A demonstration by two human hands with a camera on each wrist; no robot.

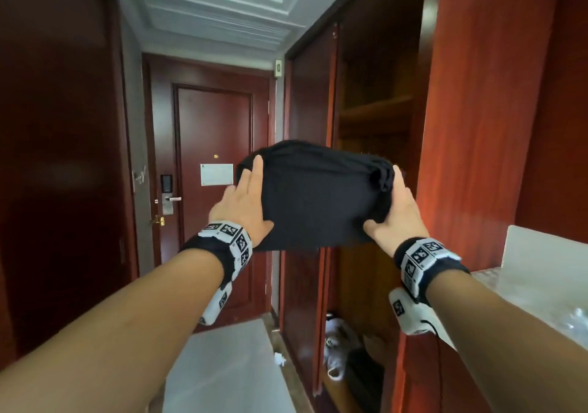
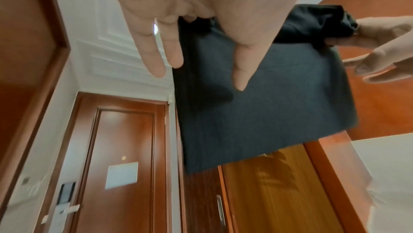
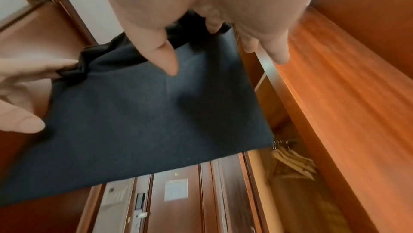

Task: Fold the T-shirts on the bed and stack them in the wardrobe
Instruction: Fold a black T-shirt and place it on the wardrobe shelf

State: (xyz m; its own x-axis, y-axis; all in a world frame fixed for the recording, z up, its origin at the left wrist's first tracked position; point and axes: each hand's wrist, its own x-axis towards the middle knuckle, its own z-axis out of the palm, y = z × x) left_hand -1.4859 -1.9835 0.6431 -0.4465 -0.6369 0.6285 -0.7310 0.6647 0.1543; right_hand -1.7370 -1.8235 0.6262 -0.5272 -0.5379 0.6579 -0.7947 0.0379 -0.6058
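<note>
Carrying folded shirt [image 1: 318, 196] flat between left hand [image 1: 245, 202] and right hand [image 1: 397, 212], thumbs on top pinching edges, keeping folds intact toward wardrobe [image 1: 375, 107], right.

One folded black T-shirt [image 1: 313, 194] is in view, held between two hands: the left hand [image 1: 243, 204] and the right hand [image 1: 399, 213]. There is one open wardrobe [image 1: 375, 116], one entrance door [image 1: 219, 145] and two wrist bands, one on each arm. Inside the wardrobe hang several wooden hangers [image 3: 292, 160], too bunched to count, and one pair of white shoes [image 1: 335, 353] lies at its bottom.

left hand [image 2: 201, 15] gripping folded T-shirt [image 2: 257, 104] (dark), door [image 2: 125, 139]
</note>
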